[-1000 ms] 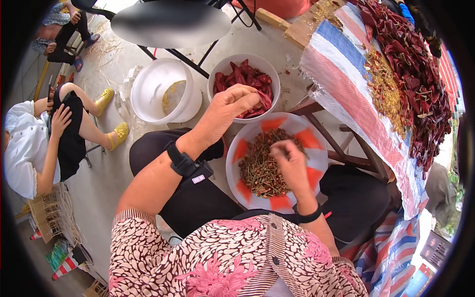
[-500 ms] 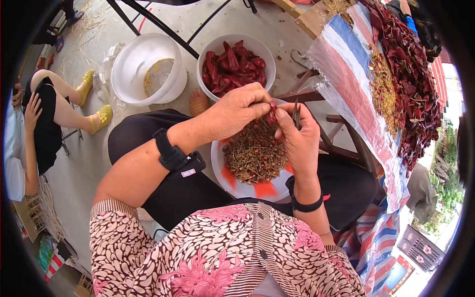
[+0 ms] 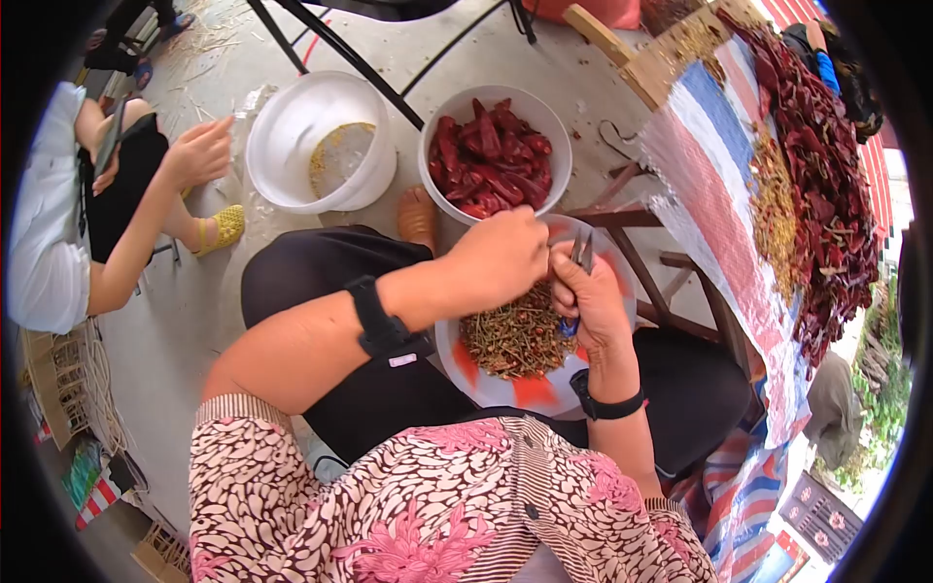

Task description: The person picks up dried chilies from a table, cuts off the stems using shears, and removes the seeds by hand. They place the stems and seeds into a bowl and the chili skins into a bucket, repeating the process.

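Scissors upright over the stem plate (image 3: 452,335)
Your right hand (image 3: 593,301) grips the scissors (image 3: 582,249) by the handles; your left hand (image 3: 505,260) is curled closed, contents hidden. Chilies (image 3: 494,160) in the bowl look light, brittle: pinch near the stem.

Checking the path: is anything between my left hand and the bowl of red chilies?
Nothing visible. The left hand is right at the near rim of the bowl of red chilies; the right hand, holding scissors, is beside it, not between.
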`<state>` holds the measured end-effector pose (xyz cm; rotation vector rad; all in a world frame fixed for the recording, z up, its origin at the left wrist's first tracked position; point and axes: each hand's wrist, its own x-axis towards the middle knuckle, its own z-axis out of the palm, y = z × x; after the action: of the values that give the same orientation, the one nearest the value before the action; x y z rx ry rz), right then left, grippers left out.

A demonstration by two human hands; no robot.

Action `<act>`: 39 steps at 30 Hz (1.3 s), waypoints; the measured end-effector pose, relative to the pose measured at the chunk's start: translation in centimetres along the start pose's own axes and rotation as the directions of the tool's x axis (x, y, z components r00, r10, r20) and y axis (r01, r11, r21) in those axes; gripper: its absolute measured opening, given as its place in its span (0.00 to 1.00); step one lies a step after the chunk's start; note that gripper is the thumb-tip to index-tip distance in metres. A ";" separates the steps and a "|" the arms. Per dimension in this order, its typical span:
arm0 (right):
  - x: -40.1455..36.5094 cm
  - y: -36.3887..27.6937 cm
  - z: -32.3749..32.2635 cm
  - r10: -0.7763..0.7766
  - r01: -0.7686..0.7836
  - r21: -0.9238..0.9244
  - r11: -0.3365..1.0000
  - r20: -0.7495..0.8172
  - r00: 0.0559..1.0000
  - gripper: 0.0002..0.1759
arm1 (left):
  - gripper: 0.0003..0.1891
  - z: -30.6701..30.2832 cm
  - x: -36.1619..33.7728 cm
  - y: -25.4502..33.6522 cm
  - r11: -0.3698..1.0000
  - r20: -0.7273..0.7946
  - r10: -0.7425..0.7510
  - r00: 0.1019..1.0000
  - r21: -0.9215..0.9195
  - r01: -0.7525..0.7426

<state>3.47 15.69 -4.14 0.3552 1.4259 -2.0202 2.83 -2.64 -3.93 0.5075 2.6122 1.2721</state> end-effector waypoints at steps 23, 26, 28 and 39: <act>20.9 4.3 4.8 -0.346 0.149 -0.989 0.015 0.135 0.929 0.21 | 0.09 2.0 -1.4 0.3 0.890 0.662 -0.053 0.747 0.372 -0.266; 21.0 4.3 6.1 -0.263 0.092 -0.993 -0.067 0.107 0.959 0.24 | 0.09 1.7 -1.5 0.5 0.879 0.698 -0.035 0.716 0.362 -0.311; 20.9 4.7 6.4 -0.239 0.088 -0.993 -0.077 0.104 0.965 0.24 | 0.09 1.3 -1.6 0.8 0.889 0.677 -0.034 0.735 0.357 -0.288; 18.9 5.5 3.0 -0.381 0.266 -0.841 0.471 0.078 0.921 0.22 | 0.07 1.3 -1.9 0.3 0.885 0.625 0.039 0.779 0.341 -0.318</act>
<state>-7.11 5.39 -17.49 -0.2642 2.5026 -1.2847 5.05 -2.26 -4.46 1.0687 2.2847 0.4141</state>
